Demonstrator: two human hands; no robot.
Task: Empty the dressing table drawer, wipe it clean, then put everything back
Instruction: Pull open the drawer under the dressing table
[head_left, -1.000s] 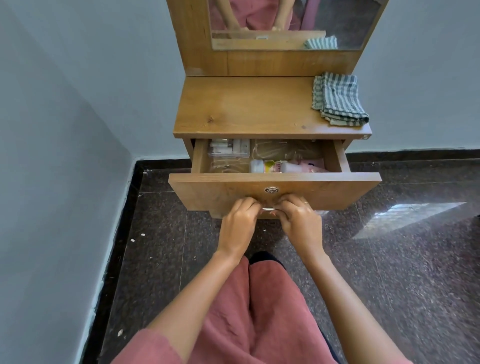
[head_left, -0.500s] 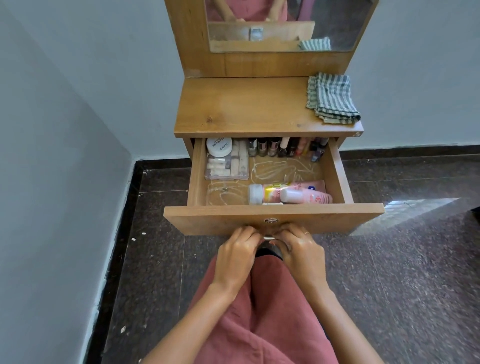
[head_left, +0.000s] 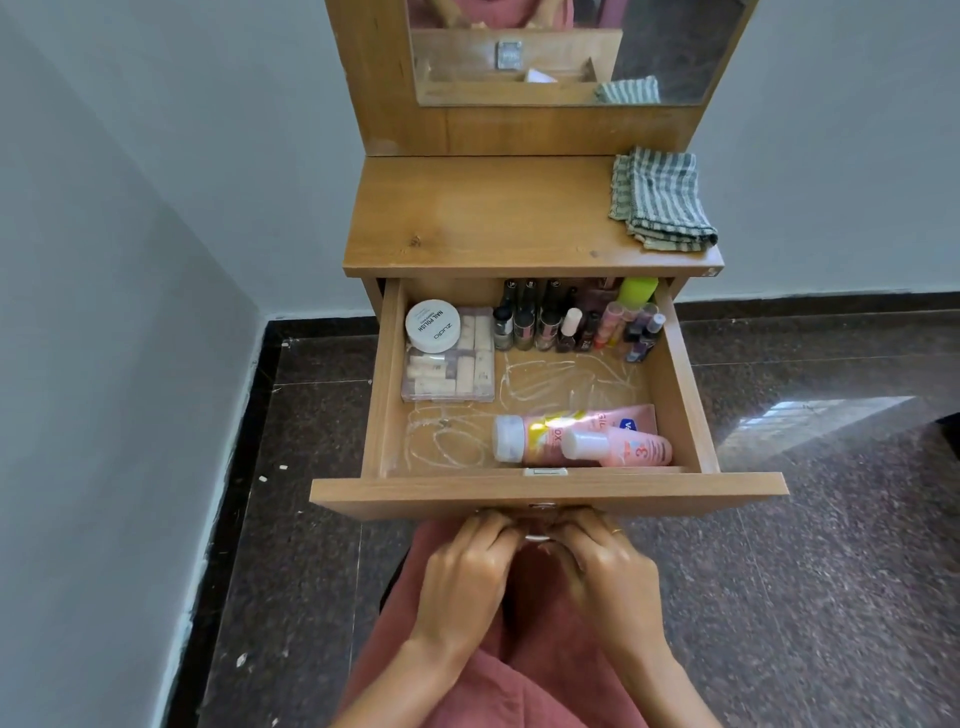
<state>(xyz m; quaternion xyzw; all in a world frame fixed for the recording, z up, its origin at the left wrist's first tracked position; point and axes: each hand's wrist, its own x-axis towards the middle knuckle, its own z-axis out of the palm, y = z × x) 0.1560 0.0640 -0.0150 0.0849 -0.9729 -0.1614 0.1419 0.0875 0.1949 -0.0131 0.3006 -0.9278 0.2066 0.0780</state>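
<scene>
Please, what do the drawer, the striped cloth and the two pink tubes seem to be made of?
Drawer: probably laminated board, matt, with a regular printed-looking wood grain. Striped cloth: soft woven fabric, maybe cotton; it folds limply and its edges look ribbed. Pink tubes: glossy plastic with white caps; highlights shine on them.

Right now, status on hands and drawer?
Left hand and right hand grip the drawer handle. Drawer open, cosmetics inside. Striped cloth on the tabletop, clear of it.

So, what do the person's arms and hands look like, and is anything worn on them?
Both forearms are bare as far as the view shows. The right hand wears a thin ring; the left hand shows none. No watch or bracelet.
</scene>
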